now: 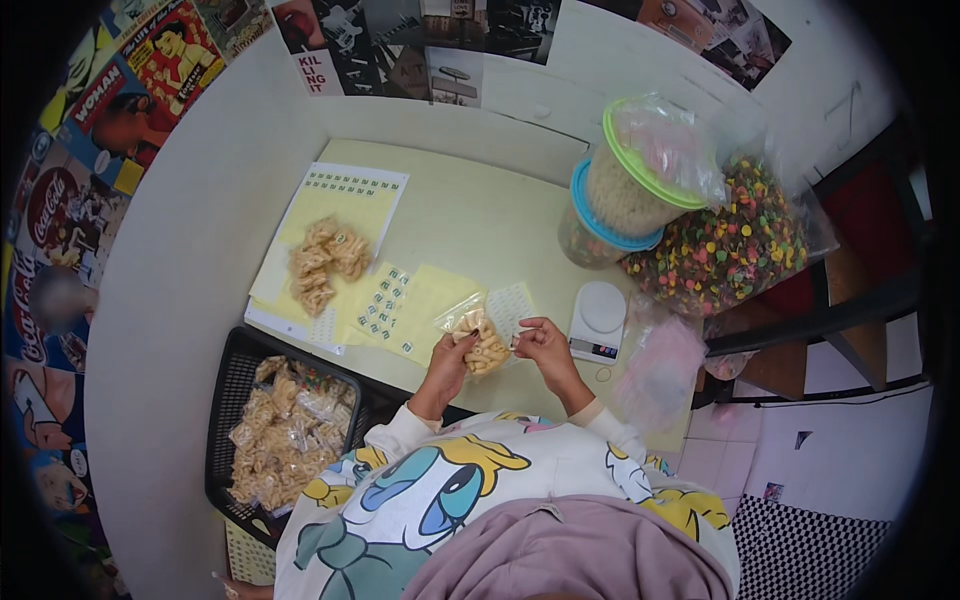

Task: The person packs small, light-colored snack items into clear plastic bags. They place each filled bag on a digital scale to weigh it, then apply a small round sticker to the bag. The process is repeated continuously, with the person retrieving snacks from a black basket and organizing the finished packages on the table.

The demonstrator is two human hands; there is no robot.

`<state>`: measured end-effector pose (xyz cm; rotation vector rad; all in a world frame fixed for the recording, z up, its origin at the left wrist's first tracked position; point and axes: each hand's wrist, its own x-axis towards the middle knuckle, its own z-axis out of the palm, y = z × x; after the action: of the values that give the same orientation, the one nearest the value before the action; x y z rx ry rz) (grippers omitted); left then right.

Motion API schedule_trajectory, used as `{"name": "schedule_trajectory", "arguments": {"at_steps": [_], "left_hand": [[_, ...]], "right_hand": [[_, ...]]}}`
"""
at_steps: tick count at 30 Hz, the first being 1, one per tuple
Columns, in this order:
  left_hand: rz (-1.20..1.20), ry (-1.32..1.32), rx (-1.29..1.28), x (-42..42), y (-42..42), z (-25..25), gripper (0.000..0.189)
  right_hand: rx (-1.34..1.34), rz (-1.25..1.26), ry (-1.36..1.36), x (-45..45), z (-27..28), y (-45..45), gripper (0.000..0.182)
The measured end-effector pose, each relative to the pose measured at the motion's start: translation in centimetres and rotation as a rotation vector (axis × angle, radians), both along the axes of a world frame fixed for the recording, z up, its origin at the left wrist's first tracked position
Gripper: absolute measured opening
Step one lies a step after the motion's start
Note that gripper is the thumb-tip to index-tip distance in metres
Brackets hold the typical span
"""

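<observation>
My left hand grips a small clear plastic bag of pale curled snacks, thumb on its front. Just right of the bag is my right hand, with thumb and forefinger drawn together. A tiny pale spot shows at those fingertips, too small to make out. Under and behind the bag lie a yellow sticker backing sheet and a white sheet of small printed stickers. Left of these is a piece with green-printed stickers. Filled snack bags rest on papers at the table's left.
A black plastic basket of filled bags stands at left. Right of my hands are a digital scale, a rubber band and pink-tinted plastic bags. Stacked tubs adjoin a large bag of colourful snacks. Another person's hand shows bottom left.
</observation>
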<state>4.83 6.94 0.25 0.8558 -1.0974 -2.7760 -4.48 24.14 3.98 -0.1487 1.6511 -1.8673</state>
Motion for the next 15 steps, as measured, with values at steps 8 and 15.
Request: {"name": "schedule_trajectory", "arguments": {"at_steps": [8,15], "left_hand": [[-0.01,0.062,-0.099,-1.3,2.0,0.8,0.036],[-0.037,0.019,-0.175,-1.5,2.5,0.1,0.04]], "right_hand": [[0.068,0.003,-0.119,0.2,-0.1,-0.7,0.013],[0.116,-0.053,0.028,0.4,-1.3,-1.7,0.012]]}}
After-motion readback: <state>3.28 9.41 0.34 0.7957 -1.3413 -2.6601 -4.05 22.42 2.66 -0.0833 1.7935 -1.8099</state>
